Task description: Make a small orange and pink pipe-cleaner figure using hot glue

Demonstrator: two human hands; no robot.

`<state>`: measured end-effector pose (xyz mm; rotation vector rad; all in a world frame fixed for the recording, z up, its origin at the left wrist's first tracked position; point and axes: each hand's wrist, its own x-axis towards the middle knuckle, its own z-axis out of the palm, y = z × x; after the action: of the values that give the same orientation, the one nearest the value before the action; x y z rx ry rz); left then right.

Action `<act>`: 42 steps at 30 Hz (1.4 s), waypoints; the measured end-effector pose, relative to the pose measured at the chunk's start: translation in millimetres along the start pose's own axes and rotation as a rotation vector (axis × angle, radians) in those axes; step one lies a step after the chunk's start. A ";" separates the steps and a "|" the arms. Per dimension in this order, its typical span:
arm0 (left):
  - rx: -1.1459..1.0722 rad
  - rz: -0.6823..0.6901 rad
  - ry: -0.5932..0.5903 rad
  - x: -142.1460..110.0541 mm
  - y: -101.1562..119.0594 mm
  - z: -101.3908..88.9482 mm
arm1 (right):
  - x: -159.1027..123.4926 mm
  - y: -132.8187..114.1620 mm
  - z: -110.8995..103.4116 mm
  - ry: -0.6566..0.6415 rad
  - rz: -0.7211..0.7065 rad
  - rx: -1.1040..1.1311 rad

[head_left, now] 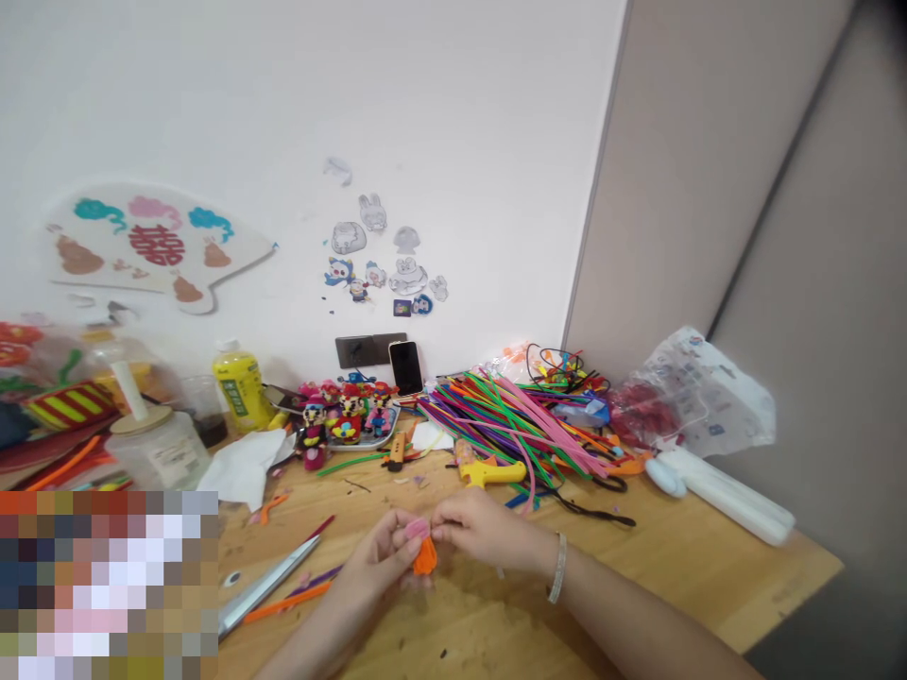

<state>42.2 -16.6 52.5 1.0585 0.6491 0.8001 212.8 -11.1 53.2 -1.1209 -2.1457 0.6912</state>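
My left hand (379,557) and my right hand (476,531) meet over the wooden table (638,586), fingers pinched together. Between them is a small craft piece of orange and pink pipe cleaner (423,548); the left hand grips its orange part and the right fingertips pinch the pink top. A bracelet sits on my right wrist. A big heap of coloured pipe cleaners (524,420) lies just beyond my right hand.
A yellow glue gun (488,469), scissors (265,586), loose orange and purple stems (287,601), small figurines on a tray (347,416), a phone (406,367) against the wall, a yellow bottle (241,387), tissue (245,467), a lidded jar (156,444), plastic bags (698,392) at right.
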 end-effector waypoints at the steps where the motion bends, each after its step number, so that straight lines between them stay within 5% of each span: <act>1: 0.004 0.001 0.002 0.6 -0.7 -0.7 | 0.3 0.6 -0.3 0.001 -0.013 -0.016; 20: -0.035 0.016 0.004 7.1 -6.8 -11.0 | 1.2 6.2 4.7 0.008 0.144 0.294; 35: 0.007 0.026 0.033 6.6 -8.7 -10.6 | -0.4 3.3 7.6 0.101 0.062 0.117; 42: 0.243 0.137 0.070 14.7 -19.9 -20.4 | 1.5 2.1 12.0 0.171 0.111 0.125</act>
<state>39.4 0.3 25.4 1.3118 0.7529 0.8960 204.5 -10.7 44.0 -1.1938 -1.8830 0.7412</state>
